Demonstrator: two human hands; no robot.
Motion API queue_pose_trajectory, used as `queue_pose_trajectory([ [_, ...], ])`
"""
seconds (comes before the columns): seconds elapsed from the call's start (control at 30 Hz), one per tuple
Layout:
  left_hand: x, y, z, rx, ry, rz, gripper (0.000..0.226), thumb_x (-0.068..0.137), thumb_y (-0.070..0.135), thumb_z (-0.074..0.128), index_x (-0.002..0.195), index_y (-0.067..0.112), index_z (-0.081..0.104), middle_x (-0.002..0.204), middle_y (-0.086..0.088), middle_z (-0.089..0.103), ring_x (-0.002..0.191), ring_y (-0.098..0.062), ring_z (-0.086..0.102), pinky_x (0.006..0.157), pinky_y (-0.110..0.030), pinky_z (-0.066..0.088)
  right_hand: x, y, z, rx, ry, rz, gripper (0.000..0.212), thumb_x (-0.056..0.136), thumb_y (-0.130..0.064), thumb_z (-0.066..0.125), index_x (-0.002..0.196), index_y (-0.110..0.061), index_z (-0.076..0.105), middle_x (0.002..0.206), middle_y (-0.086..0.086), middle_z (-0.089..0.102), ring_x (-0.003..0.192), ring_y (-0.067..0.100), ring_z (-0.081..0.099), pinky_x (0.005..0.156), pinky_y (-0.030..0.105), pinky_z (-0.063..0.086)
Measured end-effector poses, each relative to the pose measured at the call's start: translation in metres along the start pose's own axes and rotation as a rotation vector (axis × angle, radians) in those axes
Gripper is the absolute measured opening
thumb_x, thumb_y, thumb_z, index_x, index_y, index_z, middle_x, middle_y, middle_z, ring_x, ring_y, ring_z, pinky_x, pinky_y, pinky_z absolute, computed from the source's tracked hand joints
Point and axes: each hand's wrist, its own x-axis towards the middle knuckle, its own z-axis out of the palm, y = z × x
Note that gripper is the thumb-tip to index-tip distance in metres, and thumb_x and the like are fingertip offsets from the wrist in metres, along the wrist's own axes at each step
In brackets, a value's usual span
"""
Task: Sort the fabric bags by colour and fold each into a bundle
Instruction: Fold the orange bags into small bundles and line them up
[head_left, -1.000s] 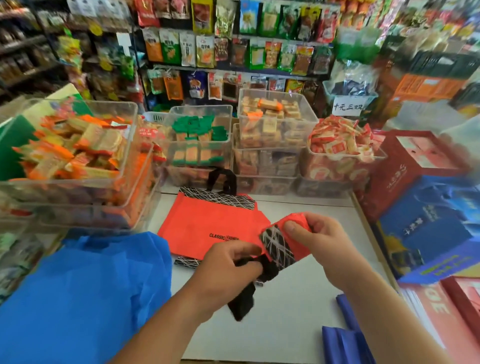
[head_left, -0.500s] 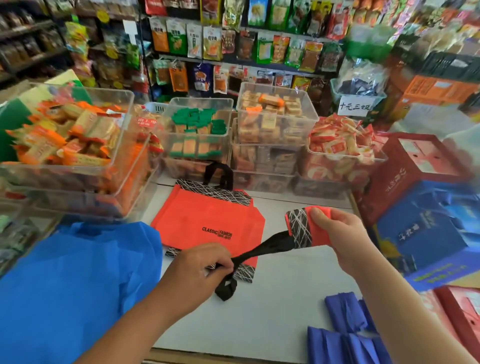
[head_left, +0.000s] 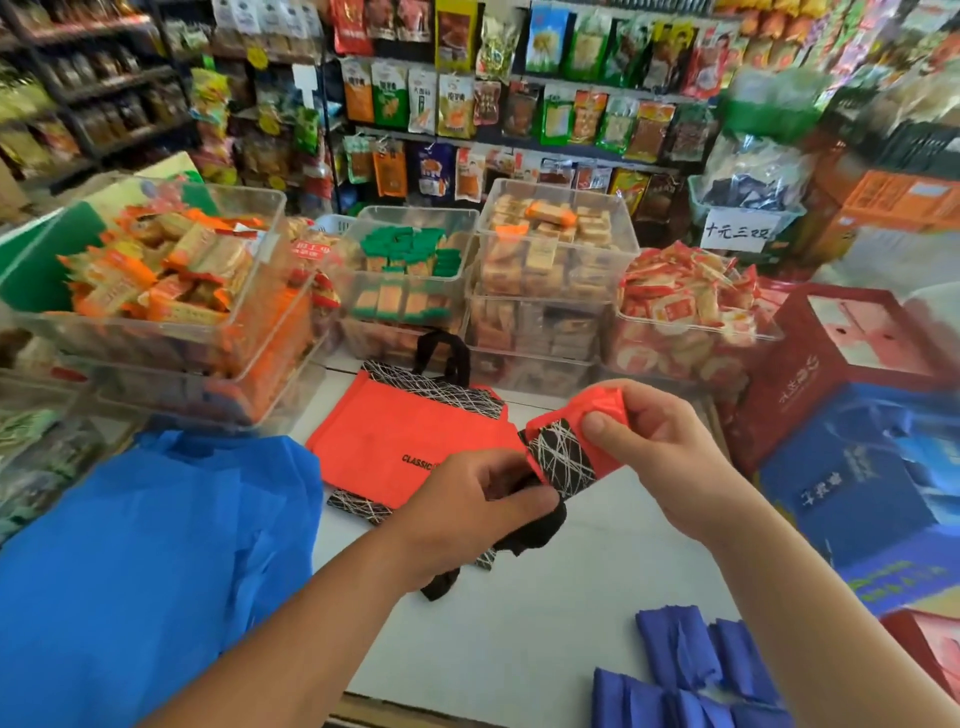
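Blue pile (head_left: 130, 545) at 8 o'clock, unfolded. Flat red bag (head_left: 410, 441) at 12 on the table (head_left: 519, 634). Red bundle (head_left: 571, 447) held above centre: right hand (head_left: 660, 457) pinches it, left hand (head_left: 467, 504) grips its black strap (head_left: 535, 530). Risk: slack strap, so the wrap loosens and the bundle springs open.
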Motion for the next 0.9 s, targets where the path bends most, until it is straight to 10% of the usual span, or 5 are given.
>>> queue_pose_trajectory([
  [0.37, -0.014, -0.014, -0.031, 0.062, 0.163, -0.149, 0.014, 0.093, 0.003, 0.072, 0.100, 0.013, 0.080, 0.085, 0.000, 0.075, 0.077, -0.004, 0.067, 0.071, -0.015, 0.051, -0.002, 0.010, -0.033, 0.002, 0.114, 0.009, 0.028, 0.086, -0.025, 0.069, 0.105, -0.005, 0.071, 0.088, 0.011, 0.074, 0.081, 0.022, 0.071, 0.073, 0.031, 0.057],
  [0.53, -0.014, -0.008, -0.041, -0.585, 0.360, -0.038, 0.027, 0.083, -0.004, 0.070, 0.107, 0.007, 0.074, 0.098, -0.017, 0.064, 0.094, -0.026, 0.069, 0.086, -0.030, 0.062, -0.004, 0.037, -0.038, 0.089, 0.209, 0.071, 0.073, 0.055, -0.067, 0.091, 0.102, -0.013, 0.076, 0.095, 0.013, 0.076, 0.083, 0.022, 0.073, 0.070, 0.027, 0.059],
  [0.67, -0.015, 0.003, -0.031, -0.864, 0.336, 0.045, 0.032, 0.082, 0.000, 0.062, 0.111, 0.010, 0.067, 0.077, -0.011, 0.062, 0.076, -0.021, 0.067, 0.082, -0.034, 0.063, -0.006, 0.055, -0.033, 0.163, 0.342, 0.135, 0.062, 0.069, -0.058, 0.086, 0.107, -0.011, 0.074, 0.100, 0.016, 0.076, 0.085, 0.022, 0.073, 0.073, 0.027, 0.060],
  [0.77, -0.017, 0.001, -0.028, -0.803, 0.321, 0.008, 0.032, 0.093, 0.000, 0.055, 0.123, 0.007, 0.063, 0.068, -0.005, 0.048, 0.067, -0.018, 0.054, 0.086, -0.038, 0.062, -0.006, 0.054, -0.027, 0.193, 0.418, 0.160, 0.016, 0.099, -0.018, 0.062, 0.107, -0.008, 0.072, 0.093, 0.011, 0.076, 0.085, 0.023, 0.071, 0.080, 0.034, 0.059],
  [0.9, -0.016, -0.001, -0.037, -0.203, 0.287, -0.124, 0.030, 0.098, 0.004, 0.064, 0.124, 0.018, 0.069, 0.064, 0.002, 0.047, 0.063, -0.014, 0.056, 0.074, -0.029, 0.054, -0.009, 0.053, -0.026, 0.043, 0.367, 0.124, 0.016, 0.100, -0.016, 0.062, 0.110, -0.007, 0.071, 0.100, 0.016, 0.077, 0.090, 0.029, 0.072, 0.088, 0.047, 0.058],
])
